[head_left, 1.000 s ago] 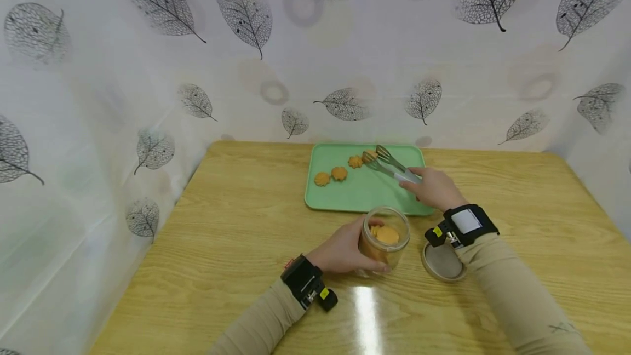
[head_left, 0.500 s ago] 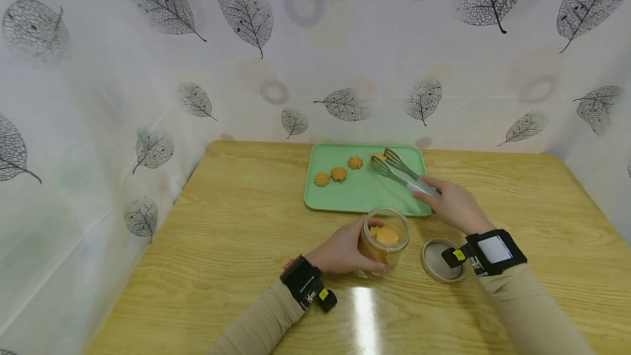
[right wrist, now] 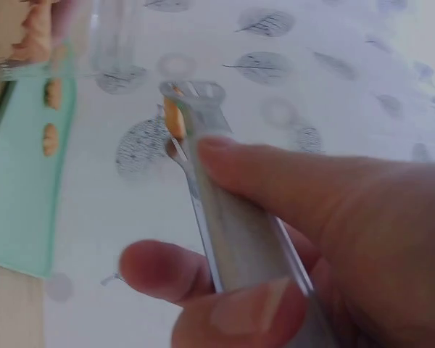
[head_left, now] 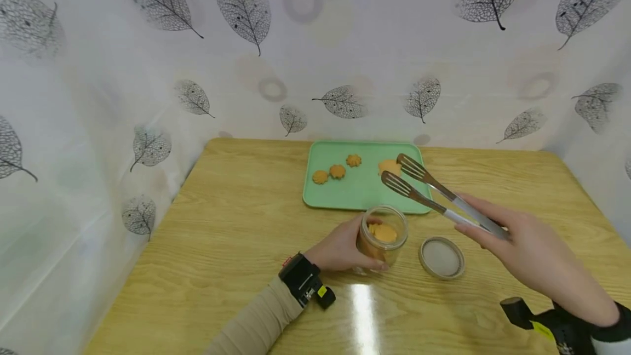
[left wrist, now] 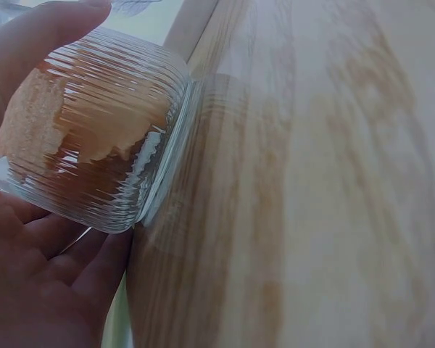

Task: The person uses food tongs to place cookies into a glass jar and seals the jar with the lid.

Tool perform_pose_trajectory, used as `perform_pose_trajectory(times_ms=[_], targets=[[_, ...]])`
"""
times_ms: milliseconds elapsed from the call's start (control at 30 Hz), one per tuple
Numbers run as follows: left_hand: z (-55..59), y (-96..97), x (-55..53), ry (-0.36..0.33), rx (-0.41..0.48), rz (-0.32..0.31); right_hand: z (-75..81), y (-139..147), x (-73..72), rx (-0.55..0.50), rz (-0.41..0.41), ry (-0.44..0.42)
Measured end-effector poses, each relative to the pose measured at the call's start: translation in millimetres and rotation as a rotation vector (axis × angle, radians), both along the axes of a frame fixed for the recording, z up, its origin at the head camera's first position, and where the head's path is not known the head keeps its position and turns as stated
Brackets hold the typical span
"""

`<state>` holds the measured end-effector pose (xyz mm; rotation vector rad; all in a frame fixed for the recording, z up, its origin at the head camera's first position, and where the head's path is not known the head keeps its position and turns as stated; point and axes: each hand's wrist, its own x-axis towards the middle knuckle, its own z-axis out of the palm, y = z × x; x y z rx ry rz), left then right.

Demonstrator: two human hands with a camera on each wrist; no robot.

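My right hand holds metal tongs with a golden cookie between their slotted heads; the right wrist view also shows this cookie in them. The tongs are raised and reach toward the tray's right side. Wrapped round a clear glass jar, my left hand steadies it upright on the table. Cookies fill part of the open jar, and the ribbed glass blurs them in the left wrist view. Several flower-shaped cookies lie on the green tray behind the jar.
A round lid lies on the wooden table right of the jar, below the tongs. At the table's far edge hangs a pale curtain with a leaf print. It also runs along the left and right sides.
My right hand has drawn back to the right and nearer the camera, lifting the tongs with the rightmost cookie off the tray. My left hand and the jar have stayed in place.
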<state>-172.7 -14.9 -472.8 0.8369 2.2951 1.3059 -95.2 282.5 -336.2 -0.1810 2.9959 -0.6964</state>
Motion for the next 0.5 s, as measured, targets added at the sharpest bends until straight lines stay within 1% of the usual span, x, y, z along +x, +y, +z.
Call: perform_pose_trajectory(times_ms=[100, 167, 267, 400, 500], targets=[[-0.3, -0.4, -0.1, 0.001, 0.006, -0.001, 2.7, 9.0, 14.8, 0.031, 0.004, 0.045], [-0.4, -0.3, 0.1, 0.002, 0.007, -0.004, 3.3, 14.7, 22.5, 0.045, 0.014, 0.046], [-0.2, -0.3, 0.6, 0.000, 0.001, -0.006, 0.4, 21.1, 32.3, 0.050, 0.039, 0.072], [1.0, -0.7, 1.1, -0.001, -0.022, 0.006, -5.5, 22.8, 40.6, 0.051, 0.062, 0.063], [1.9, -1.1, 1.7, -0.003, -0.028, 0.011, -8.4, 21.2, 43.1, 0.041, 0.071, 0.041]])
